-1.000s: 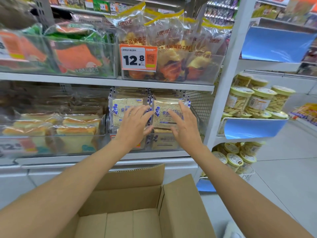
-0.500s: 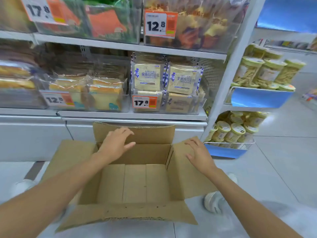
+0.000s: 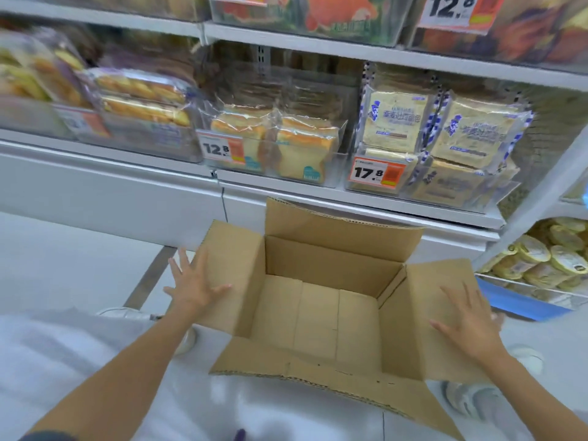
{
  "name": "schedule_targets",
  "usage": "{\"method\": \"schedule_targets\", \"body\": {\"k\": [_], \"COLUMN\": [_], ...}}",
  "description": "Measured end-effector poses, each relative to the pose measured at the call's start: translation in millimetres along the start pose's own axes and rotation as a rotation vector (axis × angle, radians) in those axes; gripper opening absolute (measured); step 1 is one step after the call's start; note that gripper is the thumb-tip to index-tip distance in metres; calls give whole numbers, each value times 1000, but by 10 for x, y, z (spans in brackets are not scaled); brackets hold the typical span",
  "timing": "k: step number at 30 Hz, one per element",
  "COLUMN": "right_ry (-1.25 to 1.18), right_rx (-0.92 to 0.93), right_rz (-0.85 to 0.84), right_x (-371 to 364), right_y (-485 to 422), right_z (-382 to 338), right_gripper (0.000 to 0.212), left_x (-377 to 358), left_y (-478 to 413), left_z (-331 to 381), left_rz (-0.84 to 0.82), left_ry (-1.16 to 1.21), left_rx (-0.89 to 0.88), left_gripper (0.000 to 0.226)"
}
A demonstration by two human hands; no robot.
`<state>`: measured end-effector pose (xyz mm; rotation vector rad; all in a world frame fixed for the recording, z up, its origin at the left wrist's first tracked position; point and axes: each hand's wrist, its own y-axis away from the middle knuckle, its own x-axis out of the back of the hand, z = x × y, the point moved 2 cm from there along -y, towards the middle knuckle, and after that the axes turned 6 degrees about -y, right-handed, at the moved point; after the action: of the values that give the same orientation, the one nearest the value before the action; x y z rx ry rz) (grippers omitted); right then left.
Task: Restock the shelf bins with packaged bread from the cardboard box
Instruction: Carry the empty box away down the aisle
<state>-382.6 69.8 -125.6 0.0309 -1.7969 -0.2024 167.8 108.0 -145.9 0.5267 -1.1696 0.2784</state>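
Head view, first speaker: where is the cardboard box [image 3: 331,259] against the hands?

Second speaker: Between them, on the floor at 6 o'clock, flaps spread wide. The left hand [image 3: 194,284] lies at 9 o'clock over the left flap's outer edge, fingers straight and splayed. The right hand [image 3: 467,323] lies flat on the right flap at 4 o'clock, fingers likewise apart. Neither grips anything.

First speaker: And the surroundings?

Second speaker: Pale floor [image 3: 63,249], and a white shelf [image 3: 350,205] just behind the box. From 10 to 1 o'clock: a blurred bin of buns [image 3: 143,100], a clear bin of sliced loaves [image 3: 299,148] tagged 12.8, then blue-and-white bread packs [image 3: 397,119] stacked behind a 17.8 tag [image 3: 377,173]. Lidded jars [image 3: 547,259] sit at 3 o'clock. The box's back flap stands upright before the shelf's base.
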Motion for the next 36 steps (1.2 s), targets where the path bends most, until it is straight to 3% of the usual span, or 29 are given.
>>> {"method": "schedule_targets", "body": {"k": [3,7,8,11,13,23,29,33,36], "right_ry": [-69,-232,-275,-419,-542,-824,-955,-978,-1013], "right_rx": [-20,136,160,133,70,-117,-103,-145,-280], "right_rz": [22,227,239,112,9,-125,-162,-209,-179], "right_x": [65,243,243,88,3,70,-64,49,237], "right_y": [-22,105,151,261,312,293,226,322,546], "right_z": [101,-272,-432,-732,-786,-725,-411,-182,110], "right_gripper": [82,80,80,72,66,74,57,65,65], "left_x": [78,297,326,312,225,-144,-222,-61,3], "left_y": [14,132,162,337,490,486,507,658,851], "left_z": [-67,279,378,658,812,1047,1043,1262,1556], "left_rz": [56,76,19,-361,-520,-405,-522,-647,-787], "left_ry": [145,212,257,601,659,530,555,590,579], "left_rx": [106,-28,-75,-137,-162,-104,-73,-82,-147], "left_gripper": [113,61,57,63,70,77,82,90,67]}}
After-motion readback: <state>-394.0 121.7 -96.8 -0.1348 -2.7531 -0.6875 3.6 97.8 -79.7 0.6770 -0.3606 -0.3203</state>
